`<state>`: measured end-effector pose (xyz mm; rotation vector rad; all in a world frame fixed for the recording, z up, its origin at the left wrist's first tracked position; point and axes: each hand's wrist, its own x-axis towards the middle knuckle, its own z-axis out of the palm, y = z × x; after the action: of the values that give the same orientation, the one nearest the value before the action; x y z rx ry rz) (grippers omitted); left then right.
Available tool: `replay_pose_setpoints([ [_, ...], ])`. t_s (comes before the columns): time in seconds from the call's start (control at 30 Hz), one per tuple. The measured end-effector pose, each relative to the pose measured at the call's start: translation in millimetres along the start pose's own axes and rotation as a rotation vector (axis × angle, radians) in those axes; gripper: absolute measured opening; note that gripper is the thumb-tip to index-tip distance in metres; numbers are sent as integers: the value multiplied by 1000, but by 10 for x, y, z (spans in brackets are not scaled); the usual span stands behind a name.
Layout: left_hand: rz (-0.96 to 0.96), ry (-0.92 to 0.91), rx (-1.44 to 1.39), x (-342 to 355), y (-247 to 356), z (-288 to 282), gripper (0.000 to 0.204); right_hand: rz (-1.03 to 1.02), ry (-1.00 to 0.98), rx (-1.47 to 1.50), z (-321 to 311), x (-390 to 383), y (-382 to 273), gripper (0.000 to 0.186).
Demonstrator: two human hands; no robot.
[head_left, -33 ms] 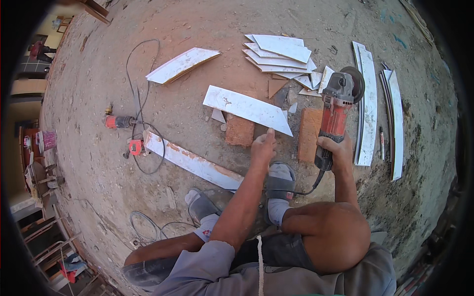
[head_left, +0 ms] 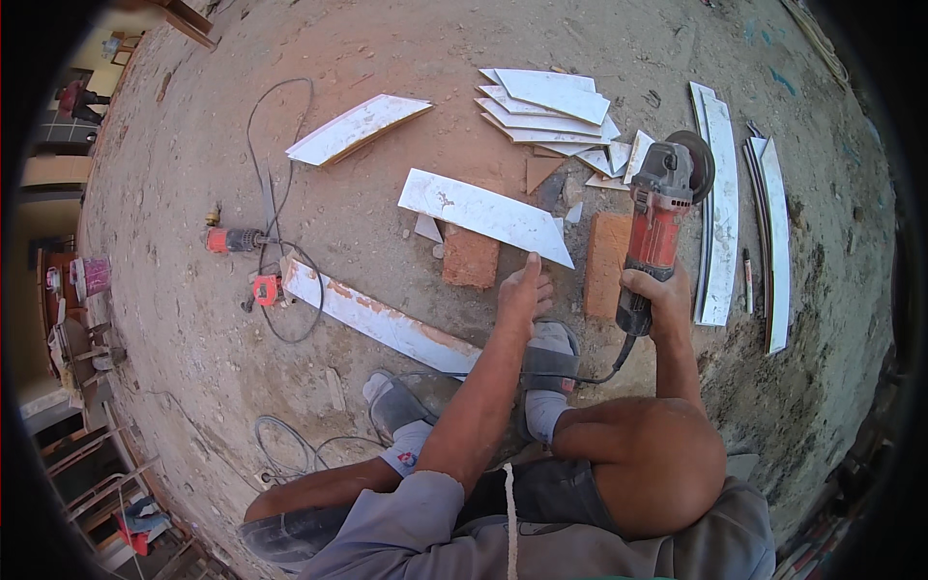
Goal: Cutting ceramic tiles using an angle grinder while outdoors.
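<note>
My right hand [head_left: 659, 295] is wrapped round the body of a red and black angle grinder [head_left: 655, 237], held upright with its dark disc at the top; its cord runs down past my foot. A white tile strip [head_left: 483, 215] with a slanted right end rests across an orange brick [head_left: 471, 256]. Just below the strip's near edge is my left hand [head_left: 523, 293], thumb pointing up at that edge, the other fingers loosely bent and apart. Whether the thumb touches the strip I cannot tell. Another brick [head_left: 607, 266] lies between my hands.
Cut white tile pieces [head_left: 551, 97] are stacked at the far side. Long strips [head_left: 717, 213] and a marker [head_left: 747, 280] lie to the right. Leftward are another strip [head_left: 387, 324], a red power tool [head_left: 232, 240], a red tape measure [head_left: 265, 290] and looped cable. Another tile stack [head_left: 358, 128] sits far left.
My left hand has shifted slightly right and nearer to me, and its fingers show more spread. The grinder and right hand have hardly moved.
</note>
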<state>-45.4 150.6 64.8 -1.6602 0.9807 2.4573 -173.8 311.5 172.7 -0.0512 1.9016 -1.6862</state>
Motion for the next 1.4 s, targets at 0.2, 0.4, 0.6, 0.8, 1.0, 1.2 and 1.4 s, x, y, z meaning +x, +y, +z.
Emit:
replay_pose_setpoints([
  [0.2,142,-55,-310,367,151,-8,67,40,44,-75,17,-1,-18,54],
  [0.4,167,-114,-399,477,141,48,52,-26,61,-116,-45,54,43,60],
  [0.6,189,-81,-343,316,174,-68,50,21,48,-102,-29,64,20,59],
  [0.8,192,103,-244,26,195,-573,48,19,56,-90,-27,19,1,54],
  [1.0,435,456,325,-24,256,-896,59,22,34,-64,-34,-15,18,53],
  [1.2,664,498,946,-37,599,-1075,63,14,42,-92,-21,13,13,52],
  [1.4,761,233,1330,221,1141,-1079,59,10,60,-130,-3,16,30,54],
])
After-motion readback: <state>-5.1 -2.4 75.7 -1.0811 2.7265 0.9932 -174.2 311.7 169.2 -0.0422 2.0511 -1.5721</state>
